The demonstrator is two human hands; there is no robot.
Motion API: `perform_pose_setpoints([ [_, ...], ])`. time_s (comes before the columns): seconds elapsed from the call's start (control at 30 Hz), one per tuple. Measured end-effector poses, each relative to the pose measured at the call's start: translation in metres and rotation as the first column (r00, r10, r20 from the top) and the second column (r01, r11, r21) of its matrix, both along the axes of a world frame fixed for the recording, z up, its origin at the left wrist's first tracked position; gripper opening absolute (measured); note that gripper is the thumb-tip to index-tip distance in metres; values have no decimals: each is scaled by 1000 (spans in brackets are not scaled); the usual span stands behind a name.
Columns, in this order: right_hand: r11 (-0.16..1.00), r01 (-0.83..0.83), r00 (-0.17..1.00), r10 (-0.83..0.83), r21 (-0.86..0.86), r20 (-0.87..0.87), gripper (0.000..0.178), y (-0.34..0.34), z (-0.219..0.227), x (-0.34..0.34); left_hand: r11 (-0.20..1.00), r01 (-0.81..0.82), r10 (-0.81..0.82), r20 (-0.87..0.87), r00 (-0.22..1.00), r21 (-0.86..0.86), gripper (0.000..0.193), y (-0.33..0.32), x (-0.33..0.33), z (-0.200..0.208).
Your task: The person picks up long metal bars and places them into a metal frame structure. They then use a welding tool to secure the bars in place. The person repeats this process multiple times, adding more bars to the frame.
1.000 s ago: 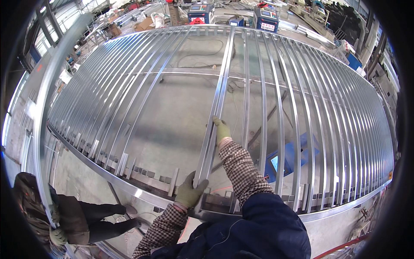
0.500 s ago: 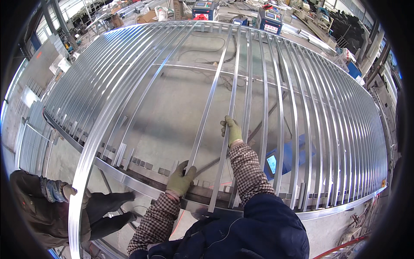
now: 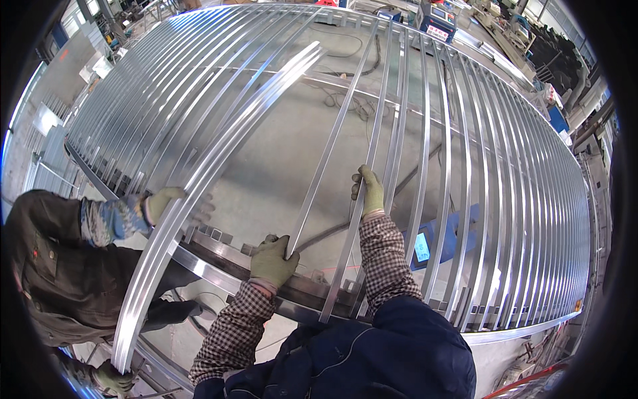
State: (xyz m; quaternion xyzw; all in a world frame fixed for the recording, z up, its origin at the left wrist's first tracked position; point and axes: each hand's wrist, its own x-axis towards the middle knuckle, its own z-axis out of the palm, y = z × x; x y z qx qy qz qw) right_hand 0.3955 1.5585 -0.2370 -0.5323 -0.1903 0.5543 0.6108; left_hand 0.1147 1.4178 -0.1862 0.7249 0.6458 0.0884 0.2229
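My left hand (image 3: 274, 259), in an olive work glove, closes around the near end of a slim metal bar (image 3: 312, 196). Farther up and to the right, my gloved right hand (image 3: 369, 189) wraps around a second metal bar (image 3: 336, 279) partway along its length. Both bars slant away from me across a large metal frame (image 3: 219, 274). The second bar's near end hangs over the frame's front rail. Right of my right hand, several similar bars (image 3: 425, 159) lie spaced across the frame.
At my left, a co-worker (image 3: 60, 266) holds a long bundle of shiny metal profiles (image 3: 143, 299) reaching over the frame. A blue machine with a lit screen (image 3: 421, 247) stands beneath the bars at right. Another blue machine (image 3: 436, 21) stands beyond the far edge.
The co-worker's profiles have swung inward over the frame, their far end now in view, and the co-worker has moved closer. My hands still grip the same two bars, almost unmoved.
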Motion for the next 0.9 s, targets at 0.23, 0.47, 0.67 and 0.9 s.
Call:
perform_pose_setpoints([
  [0.23, 1000, 0, 998, 0, -1, 56, 44, -5, 6, 0, 999, -32, 34, -62, 997, 25, 52, 3, -2, 0],
  [0.47, 999, 14, 1000, -14, 47, -16, 41, -6, 1, 1, 996, -50, 26, 282, 959, 77, 71, -23, 22, 38],
  [0.67, 998, 11, 996, -5, 65, -92, 38, -4, -1, 4, 932, 250, -173, 285, 943, -264, 82, -61, 86, 26],
  [0.9, 998, 16, 997, -12, 60, -73, 37, -1, -3, 0, 942, 245, -201, 199, 959, -228, 81, -59, 80, 15],
])
